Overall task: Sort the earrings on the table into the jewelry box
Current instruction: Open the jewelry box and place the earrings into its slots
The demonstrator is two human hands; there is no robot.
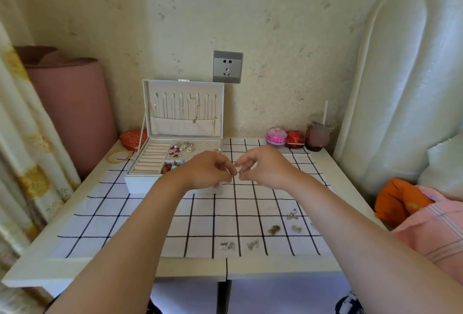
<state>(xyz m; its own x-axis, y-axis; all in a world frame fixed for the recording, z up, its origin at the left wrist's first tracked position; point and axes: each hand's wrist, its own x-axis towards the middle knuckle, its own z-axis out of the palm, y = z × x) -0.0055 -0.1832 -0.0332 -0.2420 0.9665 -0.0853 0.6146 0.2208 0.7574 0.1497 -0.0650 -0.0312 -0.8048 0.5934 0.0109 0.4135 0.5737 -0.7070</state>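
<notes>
Mid-task: left hand (208,173) and right hand (265,171) together pinch one small earring (239,172), just before jewelry box (140,186). Stored earrings (185,147) sit behind left hand; five loose earrings (274,229) wait nearer, below right hand.

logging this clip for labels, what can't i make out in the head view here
Head view:
- tiny silver piece pinched between left hand and right hand: too small, partly covered.
- open white jewelry box: front right compartments hidden by left hand.
- loose earrings on white black-checked cloth: blurred shapes.
</notes>
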